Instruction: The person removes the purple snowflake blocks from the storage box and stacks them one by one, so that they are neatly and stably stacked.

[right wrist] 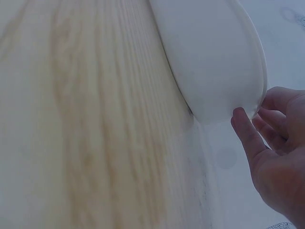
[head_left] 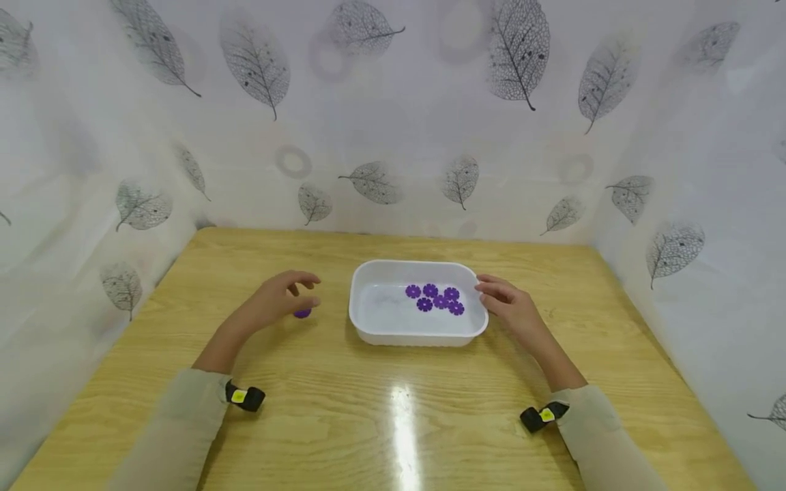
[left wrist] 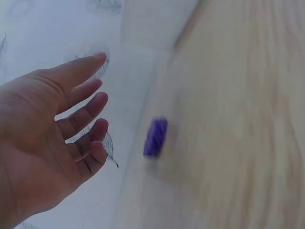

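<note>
A white plastic tray [head_left: 417,339] lies on the wooden table, with several purple flower-shaped discs [head_left: 424,305] grouped in its right half. At its right end, my right hand [head_left: 512,310] touches the rim with relaxed fingers. The right wrist view shows the thumb [right wrist: 240,119] against the tray's outer wall [right wrist: 214,62]. Left of the tray, my left hand [head_left: 278,300] hovers with loosely bent fingers and nothing between them. Just below it a purple piece [head_left: 302,314] sits on the table, partly covered by the hand. In the left wrist view that purple piece [left wrist: 156,138] looks blurred, short and ridged.
The wooden table [head_left: 331,409] extends around the tray. White leaf-patterned sheeting [head_left: 393,136] stands along the back and both sides. Each wrist wears a black strap; the left strap [head_left: 245,397] and right strap [head_left: 543,416] carry yellow marks.
</note>
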Tool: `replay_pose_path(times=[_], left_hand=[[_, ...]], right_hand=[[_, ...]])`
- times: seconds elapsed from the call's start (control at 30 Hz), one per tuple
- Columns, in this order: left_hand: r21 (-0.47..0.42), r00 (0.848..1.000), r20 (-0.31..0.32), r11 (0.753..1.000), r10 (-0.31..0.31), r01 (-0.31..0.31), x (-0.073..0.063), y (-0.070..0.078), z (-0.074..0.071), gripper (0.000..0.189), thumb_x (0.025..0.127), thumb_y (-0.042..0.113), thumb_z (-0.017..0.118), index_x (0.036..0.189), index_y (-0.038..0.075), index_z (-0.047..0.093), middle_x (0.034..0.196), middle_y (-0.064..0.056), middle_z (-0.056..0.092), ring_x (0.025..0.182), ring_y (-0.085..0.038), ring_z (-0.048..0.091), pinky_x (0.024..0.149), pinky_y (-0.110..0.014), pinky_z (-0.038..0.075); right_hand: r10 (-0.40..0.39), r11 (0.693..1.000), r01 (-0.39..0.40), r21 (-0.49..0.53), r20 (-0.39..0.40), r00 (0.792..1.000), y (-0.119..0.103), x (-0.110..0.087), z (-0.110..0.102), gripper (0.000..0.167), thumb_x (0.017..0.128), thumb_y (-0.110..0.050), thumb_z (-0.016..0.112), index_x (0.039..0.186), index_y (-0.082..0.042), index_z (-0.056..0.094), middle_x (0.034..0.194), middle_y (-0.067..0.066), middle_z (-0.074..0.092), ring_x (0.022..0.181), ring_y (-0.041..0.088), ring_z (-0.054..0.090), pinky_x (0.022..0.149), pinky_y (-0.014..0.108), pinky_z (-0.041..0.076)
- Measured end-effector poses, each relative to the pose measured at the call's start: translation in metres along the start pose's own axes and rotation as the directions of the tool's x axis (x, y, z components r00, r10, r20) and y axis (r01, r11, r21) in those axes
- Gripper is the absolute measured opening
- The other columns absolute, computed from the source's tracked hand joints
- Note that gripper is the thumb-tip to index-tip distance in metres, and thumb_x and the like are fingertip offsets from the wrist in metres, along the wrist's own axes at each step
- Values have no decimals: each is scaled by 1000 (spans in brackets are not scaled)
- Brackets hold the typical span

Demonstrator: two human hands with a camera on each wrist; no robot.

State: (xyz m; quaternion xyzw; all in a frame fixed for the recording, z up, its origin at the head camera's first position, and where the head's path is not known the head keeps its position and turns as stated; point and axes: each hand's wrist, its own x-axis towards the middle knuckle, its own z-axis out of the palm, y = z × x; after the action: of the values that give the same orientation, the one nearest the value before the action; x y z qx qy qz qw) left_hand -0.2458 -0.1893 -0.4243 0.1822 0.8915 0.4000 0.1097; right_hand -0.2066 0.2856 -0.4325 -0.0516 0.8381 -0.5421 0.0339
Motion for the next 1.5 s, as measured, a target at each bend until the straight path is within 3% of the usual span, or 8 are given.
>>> replay_pose_path(times=[0.27, 0.53, 0.7, 0.83, 1.07, 1.27, 1.5], left_hand=[[-32, 992, -6, 991, 127, -127, 29, 46, 22, 46, 96, 36, 69, 135, 13, 62, 129, -12, 64, 103, -25, 58, 80, -37, 51], [-8, 985, 93, 989, 148, -148, 67, 78, 55, 44, 95, 32, 70, 133, 10, 63, 126, -14, 65, 100, -22, 58, 83, -37, 51], [18, 982, 138, 991, 126, -130, 85, 85, 74, 41, 95, 30, 71, 132, 14, 64, 125, -9, 65, 102, -20, 58, 87, -36, 51], [74, 974, 170, 983, 153, -167, 98, 87, 89, 40, 94, 29, 73, 130, 13, 65, 122, -6, 66, 107, -19, 61, 94, -37, 51], [99, 969, 195, 980, 152, -174, 111, 96, 104, 37, 91, 25, 75, 126, 14, 68, 121, -3, 68, 113, -19, 62, 101, -38, 49], [99, 957, 242, 977, 161, -190, 122, 93, 117, 39, 88, 19, 78, 124, 9, 68, 116, -4, 69, 110, -18, 62, 102, -35, 49], [144, 948, 288, 972, 139, -186, 130, 96, 125, 40, 88, 23, 78, 125, 12, 69, 107, -1, 68, 98, -14, 61, 91, -29, 51]], right_hand=[[-8, 1000, 8, 19, 10, 1000, 3, -1, 1, 41, 102, -28, 61, 132, -1, 62, 158, 6, 42, 142, 31, 44, 94, 12, 48], [-1, 1000, 1, -2, 5, 1000, 4, 0, 2, 39, 102, -28, 61, 131, -3, 64, 157, 5, 43, 142, 30, 44, 94, 11, 48], [-2, 1000, 2, -1, 10, 1000, 1, 0, 4, 39, 102, -29, 61, 132, -3, 64, 158, 4, 43, 143, 30, 43, 95, 11, 47], [-5, 1000, 5, -1, 8, 1000, -1, 0, 4, 39, 102, -28, 61, 131, -3, 64, 157, 5, 44, 142, 29, 44, 95, 11, 48], [-17, 1000, 17, -3, 2, 1000, 1, 3, 1, 39, 103, -26, 60, 131, -1, 63, 158, 6, 43, 142, 30, 44, 95, 12, 48], [-16, 999, 16, -29, 2, 1000, 2, 1, 0, 40, 103, -29, 60, 132, -2, 63, 158, 6, 42, 143, 31, 43, 96, 10, 46], [-8, 999, 8, -35, -5, 1000, 2, 0, 0, 38, 103, -29, 60, 132, -4, 64, 158, 3, 44, 144, 28, 43, 97, 11, 45]])
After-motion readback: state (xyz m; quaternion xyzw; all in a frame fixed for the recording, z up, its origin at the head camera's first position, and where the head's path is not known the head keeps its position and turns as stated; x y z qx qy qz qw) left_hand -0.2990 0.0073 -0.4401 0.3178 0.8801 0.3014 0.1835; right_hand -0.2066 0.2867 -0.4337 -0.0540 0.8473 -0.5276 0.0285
